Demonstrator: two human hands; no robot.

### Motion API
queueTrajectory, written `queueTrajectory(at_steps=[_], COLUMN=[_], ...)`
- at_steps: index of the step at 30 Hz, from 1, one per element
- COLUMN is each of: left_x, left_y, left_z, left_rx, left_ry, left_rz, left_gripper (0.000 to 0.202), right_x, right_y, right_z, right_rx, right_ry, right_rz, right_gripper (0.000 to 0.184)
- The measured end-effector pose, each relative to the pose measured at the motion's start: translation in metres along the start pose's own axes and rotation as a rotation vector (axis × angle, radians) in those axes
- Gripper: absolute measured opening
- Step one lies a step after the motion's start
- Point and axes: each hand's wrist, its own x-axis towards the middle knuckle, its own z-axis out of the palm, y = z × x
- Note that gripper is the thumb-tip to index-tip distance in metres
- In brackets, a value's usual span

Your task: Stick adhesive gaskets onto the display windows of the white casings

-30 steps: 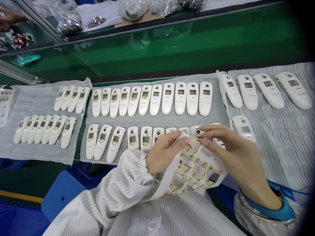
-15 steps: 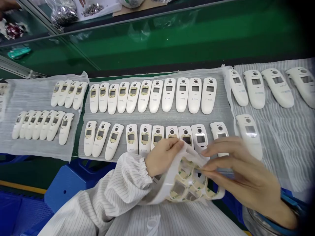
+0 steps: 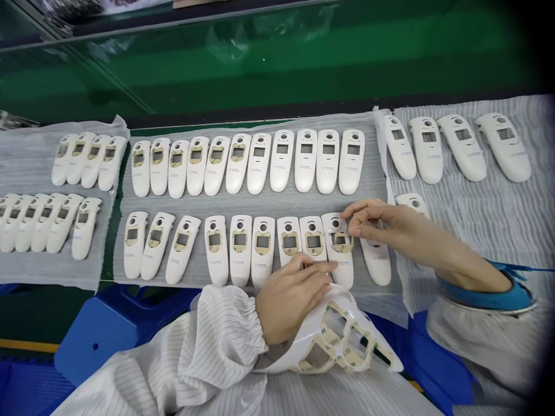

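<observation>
My right hand (image 3: 381, 224) pinches a beige ring-shaped adhesive sticker (image 3: 343, 247) by its edge, over the window of a white plastic casing (image 3: 344, 274) in the near row. Whether the sticker fully touches the casing I cannot tell. Held in my left hand (image 3: 295, 297), between thumb and palm, is a curled white backing sheet (image 3: 299, 352) with several similar stickers (image 3: 332, 341). The left fingers stretch toward the lower end of that same casing. Left of it, a casing (image 3: 313, 237) carries a sticker round its window; to the right, another casing (image 3: 376, 263) lies partly under my right hand.
More casings fill a far row (image 3: 260, 164), a left group (image 3: 87, 228) and a right group (image 3: 427, 150), all on thin white foam sheets (image 3: 477, 225). A green panel (image 3: 303, 69) stands behind. Blue stools (image 3: 108, 329) are below the table edge.
My right hand has moved from the backing sheet up to a casing, carrying one peeled sticker. My left hand has lowered with the sheet, its fingers now stretched toward the casing.
</observation>
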Motion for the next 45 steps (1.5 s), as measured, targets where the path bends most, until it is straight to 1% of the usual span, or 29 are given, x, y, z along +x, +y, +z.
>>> queueTrajectory(at_steps=[5,10,21,27,34,39,45], left_x=[0.004,0.005,0.006,0.006,0.007,0.007,0.009], left_y=[0.000,0.000,0.001,0.001,0.001,0.001,0.000], left_z=[0.001,0.003,0.003,0.003,0.003,0.003,0.005], left_rx=[0.045,0.038,0.034,0.020,0.037,0.058,0.078], left_ry=[0.015,0.014,0.018,-0.001,0.009,0.021,0.003], left_rz=[0.027,0.046,0.035,0.009,0.021,0.033,0.031], left_gripper=[0.027,0.025,0.025,0.027,0.026,0.025,0.026], right_x=[0.000,-0.001,-0.001,-0.002,-0.001,-0.001,-0.001], right_y=[0.001,0.002,0.004,0.005,0.005,0.006,0.006], right_z=[0.009,0.012,0.011,0.011,0.011,0.012,0.013], right_rx=[-0.029,-0.044,-0.030,-0.026,-0.037,-0.045,-0.060], right_ry=[0.051,0.088,0.103,0.091,0.091,0.092,0.100], right_rz=[-0.046,-0.064,-0.081,-0.083,-0.081,-0.077,-0.086], right_gripper=[0.031,0.032,0.030,0.028,0.026,0.028,0.030])
